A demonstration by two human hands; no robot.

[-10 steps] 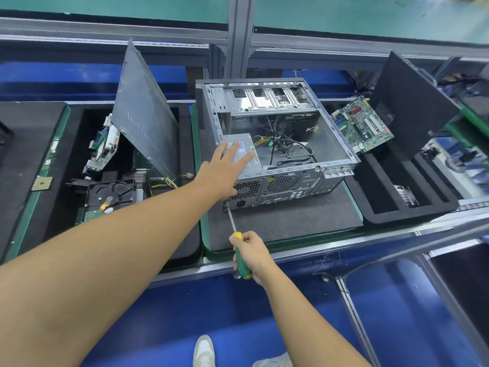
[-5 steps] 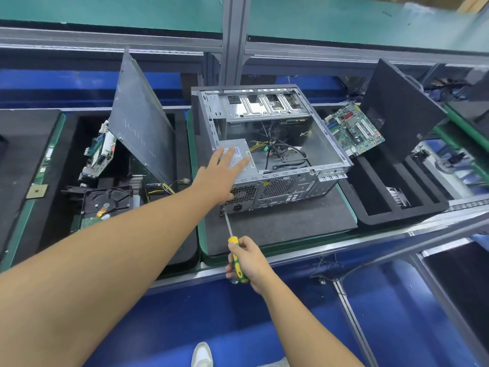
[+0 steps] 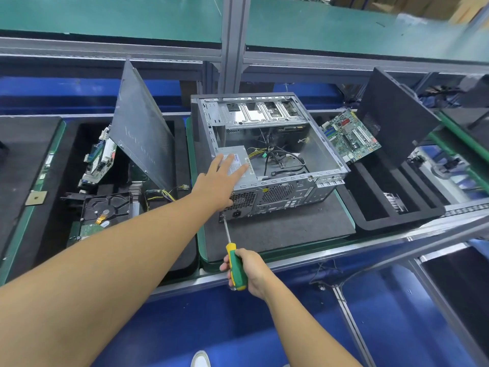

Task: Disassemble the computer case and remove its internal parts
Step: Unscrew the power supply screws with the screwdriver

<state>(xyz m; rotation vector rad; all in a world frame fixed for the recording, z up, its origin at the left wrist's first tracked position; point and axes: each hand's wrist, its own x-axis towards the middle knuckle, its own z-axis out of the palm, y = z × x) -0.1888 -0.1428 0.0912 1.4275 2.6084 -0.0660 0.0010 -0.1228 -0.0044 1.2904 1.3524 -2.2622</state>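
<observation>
Head camera, looking down at a workbench: an open computer case (image 3: 280, 193) lies on its side on a black mat (image 3: 277, 234) at the centre, its open side facing up and its vented rear panel towards the viewer. The left hand (image 3: 219, 178) reaches forward with straight, spread fingers resting flat on the grey power supply (image 3: 248, 174), which sits in the near left corner of the case. Loose cables (image 3: 277, 157) lie tangled on the case floor just beside it. The right hand (image 3: 251, 271) grips the green and yellow handle of a screwdriver (image 3: 235, 263), whose thin shaft points up to the lower left corner of the rear panel; whether the tip sits in a screw is too small to tell. To the left, a grey side panel (image 3: 140, 123) leans upright in a dark tray, with a circuit board (image 3: 102, 157) behind it and a hard drive (image 3: 105, 210) lying in front. To the right, a green motherboard (image 3: 349, 136) rests tilted against a black panel (image 3: 391, 123) standing in a black foam tray (image 3: 397, 221).
</observation>
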